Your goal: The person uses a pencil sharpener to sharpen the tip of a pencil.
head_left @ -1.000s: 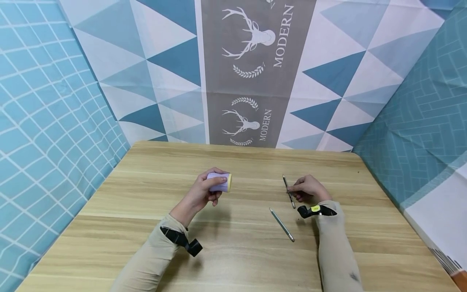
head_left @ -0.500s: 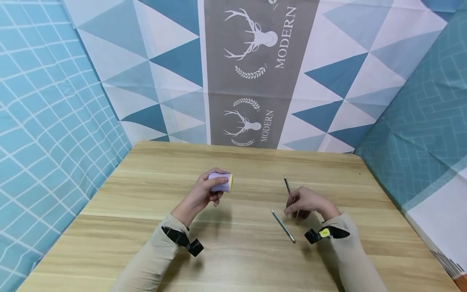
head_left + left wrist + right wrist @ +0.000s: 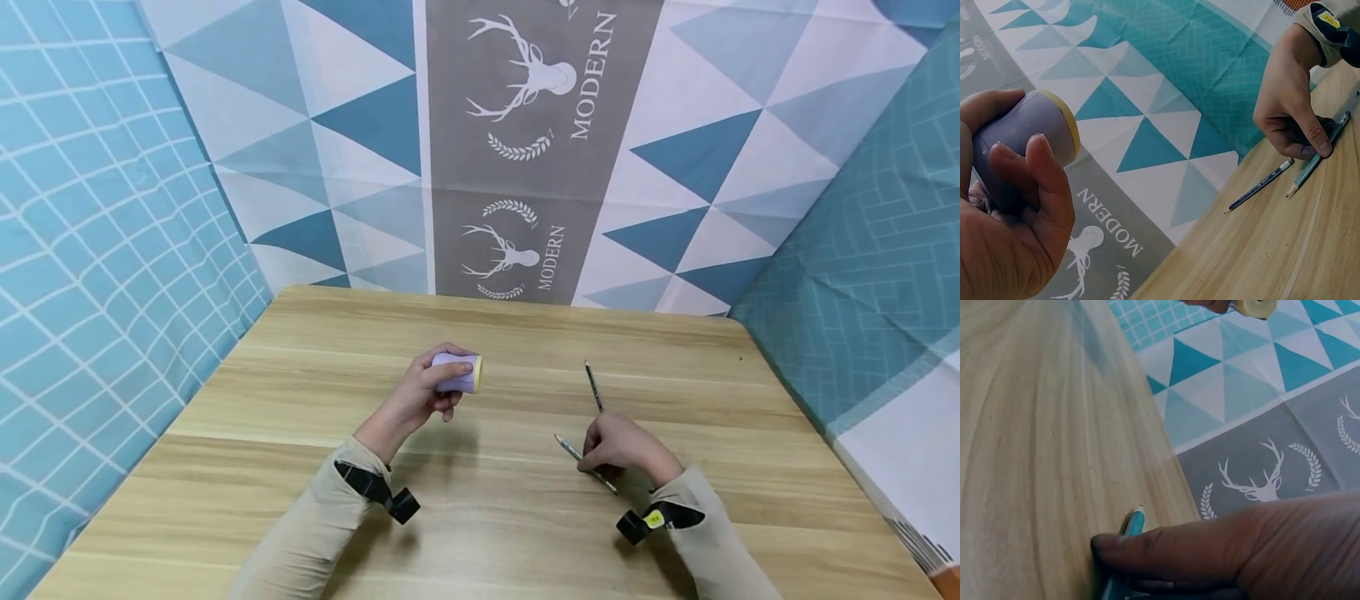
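Observation:
My left hand (image 3: pixel 408 400) grips a lavender, cylinder-shaped pencil sharpener (image 3: pixel 459 384) with a yellow rim, held above the table and lying sideways. Its yellow end (image 3: pixel 1257 306) shows at the top of the right wrist view. At the right, my right hand (image 3: pixel 622 442) pinches a green pencil (image 3: pixel 567 447) between thumb and fingers, close over the wood. The green pencil's sharpened tip (image 3: pixel 1291 190) points away from the hand. A second, darker pencil (image 3: pixel 593 383) lies on the table just beyond, its near end at the knuckles in the head view.
The wooden table (image 3: pixel 480 533) spreads under both hands. A patterned cloth backdrop (image 3: pixel 517 167) hangs behind its far edge, with a blue grid cloth (image 3: pixel 90 208) at left and a teal cloth (image 3: pixel 862 217) at right. Black camera straps (image 3: pixel 363 482) circle the wrists.
My right hand has left the darker pencil, moved nearer, and taken the green pencil in a pinch. The left hand keeps its grip on the sharpener, nearly still.

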{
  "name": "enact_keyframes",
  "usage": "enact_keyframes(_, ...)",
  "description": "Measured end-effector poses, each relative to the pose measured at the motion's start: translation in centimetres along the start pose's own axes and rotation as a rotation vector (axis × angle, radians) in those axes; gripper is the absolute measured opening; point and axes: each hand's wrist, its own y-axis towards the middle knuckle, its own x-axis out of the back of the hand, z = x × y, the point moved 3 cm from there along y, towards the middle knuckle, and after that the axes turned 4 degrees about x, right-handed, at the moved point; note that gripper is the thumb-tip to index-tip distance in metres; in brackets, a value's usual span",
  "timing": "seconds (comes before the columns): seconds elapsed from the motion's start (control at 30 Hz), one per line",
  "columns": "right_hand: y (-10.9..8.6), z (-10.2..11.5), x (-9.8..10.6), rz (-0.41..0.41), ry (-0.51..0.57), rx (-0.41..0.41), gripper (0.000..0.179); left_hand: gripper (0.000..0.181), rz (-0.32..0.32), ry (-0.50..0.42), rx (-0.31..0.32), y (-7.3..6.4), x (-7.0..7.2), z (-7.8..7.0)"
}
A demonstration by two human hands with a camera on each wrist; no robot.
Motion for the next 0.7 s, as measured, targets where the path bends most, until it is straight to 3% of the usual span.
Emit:
enact_keyframes(0.2,0.5,0.1,0.6,0.056,0.033,0.049,0.012,0.013,0.008,0.011,0.004,0.0,-0.1,0.1)
enact_keyframes(0.3,0.8,0.4,1.9,0.076,0.087,0.078,0.006,0.013,0.012,0.014,0.005,0.1,-0.1,0.1)
enact_keyframes(0.37,0.9,0.8,3.0,0.075,0.106,0.14,0.01,0.012,0.013,0.014,0.002,0.1,-0.1,0.1)
enact_keyframes(0.53,1.0,3.1,5.3,0.006,0.148,0.337,0.019,0.013,0.013,0.012,0.004,0.0,0.0,0.2)
enact_keyframes(0.7,1.6,5.9,5.5,-0.117,0.243,0.464,0.02,0.013,0.018,0.009,-0.002,0.0,-0.1,0.3)
